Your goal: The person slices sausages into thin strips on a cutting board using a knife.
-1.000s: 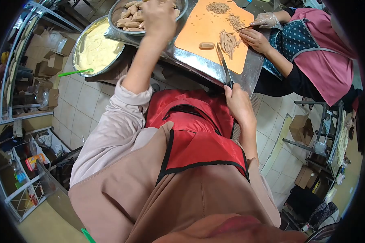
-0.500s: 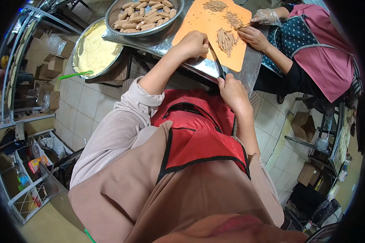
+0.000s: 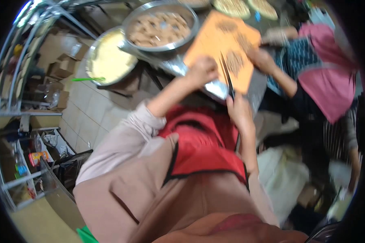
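My right hand (image 3: 240, 109) grips the black handle of a knife (image 3: 227, 75). Its dark blade points away from me over the orange cutting board (image 3: 202, 40). To its left, my left hand (image 3: 202, 72) is curled closed at the board's near edge; whatever its fingers hold, if anything, is hidden. A pile of thin tan strips (image 3: 234, 60) lies on the board just beyond the blade. Finer chopped bits (image 3: 227, 26) form piles farther back. Tan, sausage-like pieces (image 3: 160, 30) fill a metal bowl (image 3: 195, 24) at the back left. The picture is blurred by motion.
A co-worker's hand (image 3: 263, 60) is at the board's right edge. On the left, a basin of pale yellow cream (image 3: 111, 58) has a green-handled tool (image 3: 87, 79) in it. Round pale items (image 3: 232, 8) lie behind the board. Another person's sleeve (image 3: 351, 125) shows at right.
The whole view has shifted. The knife blade now stands apart from my left hand, nearer the strips. Another person and a light-coloured cloth have come into view at right.
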Demonstrator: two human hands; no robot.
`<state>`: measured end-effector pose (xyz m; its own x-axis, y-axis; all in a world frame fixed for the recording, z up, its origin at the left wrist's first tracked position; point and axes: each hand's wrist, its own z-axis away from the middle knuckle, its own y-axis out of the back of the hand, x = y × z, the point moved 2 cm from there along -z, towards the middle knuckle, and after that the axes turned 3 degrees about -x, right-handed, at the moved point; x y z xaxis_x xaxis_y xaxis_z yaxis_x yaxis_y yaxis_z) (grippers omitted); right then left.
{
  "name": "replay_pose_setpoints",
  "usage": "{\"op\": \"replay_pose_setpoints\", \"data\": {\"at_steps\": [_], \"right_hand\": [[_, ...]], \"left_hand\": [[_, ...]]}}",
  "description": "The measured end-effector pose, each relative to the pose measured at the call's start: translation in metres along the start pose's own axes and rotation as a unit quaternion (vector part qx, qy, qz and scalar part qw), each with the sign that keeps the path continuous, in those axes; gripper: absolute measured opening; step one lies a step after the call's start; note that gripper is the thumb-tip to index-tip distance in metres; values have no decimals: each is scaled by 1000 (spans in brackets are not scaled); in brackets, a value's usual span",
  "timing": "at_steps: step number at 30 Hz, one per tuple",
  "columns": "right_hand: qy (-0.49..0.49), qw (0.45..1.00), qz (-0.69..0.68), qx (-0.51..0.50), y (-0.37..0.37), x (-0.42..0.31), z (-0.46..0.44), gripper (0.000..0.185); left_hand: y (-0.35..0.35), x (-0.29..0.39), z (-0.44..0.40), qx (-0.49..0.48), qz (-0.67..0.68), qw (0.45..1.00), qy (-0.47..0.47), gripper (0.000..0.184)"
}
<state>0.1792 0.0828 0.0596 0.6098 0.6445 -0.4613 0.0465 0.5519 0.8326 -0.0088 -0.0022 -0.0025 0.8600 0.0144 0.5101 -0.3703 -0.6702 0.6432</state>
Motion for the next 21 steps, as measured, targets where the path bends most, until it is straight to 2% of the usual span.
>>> {"op": "replay_pose_setpoints", "data": {"at_steps": [1, 2, 3, 4, 5, 6, 7, 8, 10, 11, 14, 19, 21], "right_hand": [[27, 999, -9, 23, -2, 1, -1, 37], [46, 998, -14, 34, -4, 1, -7, 35], [73, 995, -35, 56, -3, -2, -9, 34], [130, 982, -46, 128, -17, 16, -20, 39], [101, 986, -63, 114, -12, 9, -17, 36], [100, 986, -58, 118, -6, 3, -14, 35], [135, 978, -82, 138, -31, 33, -40, 31], [151, 973, -99, 142, -38, 44, -49, 30], [176, 965, -135, 142, -40, 50, -59, 28], [115, 971, -194, 84, -23, 29, -43, 27], [66, 970, -231, 35, -5, 8, -26, 28], [51, 967, -247, 27, -1, 4, -23, 28], [48, 965, -256, 27, 1, 2, -21, 28]], "left_hand": [[-13, -14, 9, 53, -25, 994, -92, 17], [-40, -43, 19, 36, 15, 999, -27, 18], [-19, -24, 8, 115, -74, 980, -144, 16], [-16, -16, 10, 139, -14, 988, -71, 14], [-15, -11, 13, 132, -52, 988, -59, 13], [3, 10, 9, 128, 61, 988, 56, 12], [3, 9, 8, 143, 68, 986, 53, 13], [5, 12, 9, 132, 102, 983, 80, 15], [8, 11, 6, 140, 99, 983, 65, 14], [8, 10, 5, 136, 96, 984, 65, 14], [11, 12, 6, 122, 97, 985, 69, 14], [10, 14, 6, 126, 83, 987, 61, 14], [10, 13, 8, 84, 101, 987, 97, 16]]}}
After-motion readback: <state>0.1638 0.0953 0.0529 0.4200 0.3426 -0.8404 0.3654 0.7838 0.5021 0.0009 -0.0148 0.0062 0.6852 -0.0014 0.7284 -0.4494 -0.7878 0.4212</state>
